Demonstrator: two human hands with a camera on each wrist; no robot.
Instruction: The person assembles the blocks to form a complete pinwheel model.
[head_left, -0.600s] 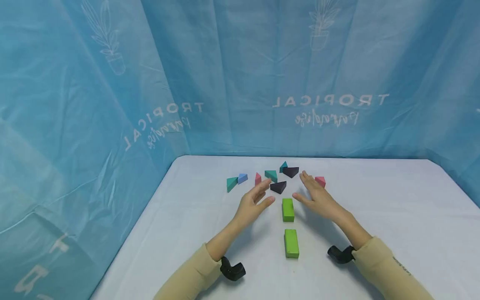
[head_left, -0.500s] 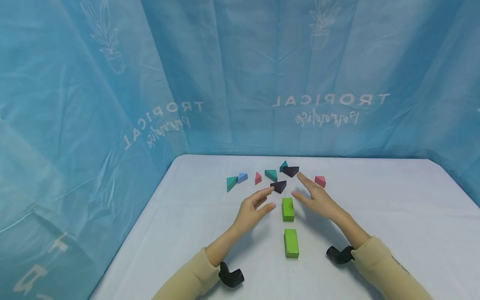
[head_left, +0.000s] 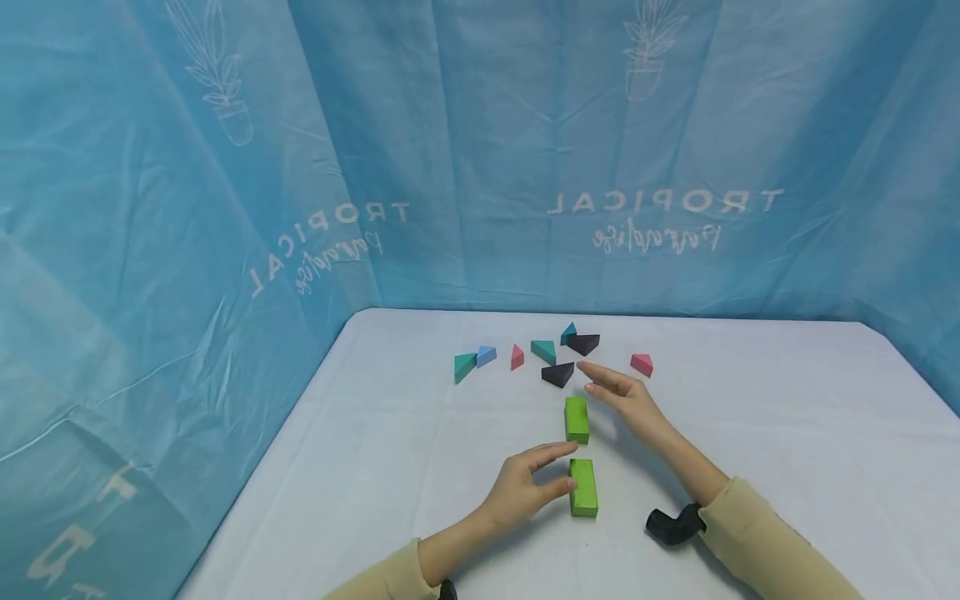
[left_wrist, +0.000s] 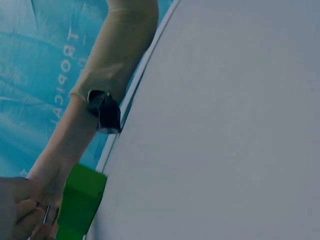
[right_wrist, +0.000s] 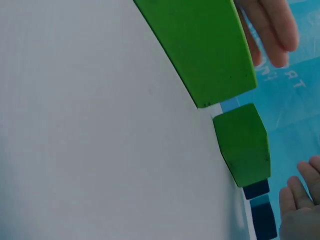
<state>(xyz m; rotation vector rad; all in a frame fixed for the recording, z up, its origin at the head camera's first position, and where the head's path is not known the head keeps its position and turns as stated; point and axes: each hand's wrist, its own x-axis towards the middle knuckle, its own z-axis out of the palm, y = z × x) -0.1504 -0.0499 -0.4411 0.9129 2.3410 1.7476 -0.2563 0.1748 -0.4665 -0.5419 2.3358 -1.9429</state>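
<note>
L hand (head_left: 520,492) is prob. lining up on nr green block (head_left: 585,495) on bench (head_left: 352,467), R hand (head_left: 633,405) hovering by far green block (head_left: 577,422), both w/ fingers parted & empty, next move prob. needing a L pinch.

We see green blocks (head_left: 585,493), a white bench (head_left: 757,400), pink wedges (head_left: 642,364), teal wedges (head_left: 464,367), a blue wedge (head_left: 487,356), blackish wedges (head_left: 558,375), beige sleeves (head_left: 772,546), black wrist pieces (head_left: 671,527) and a blue curtain (head_left: 495,125) patterned with white lettering (head_left: 662,199) and potted plants (head_left: 642,82).
</note>
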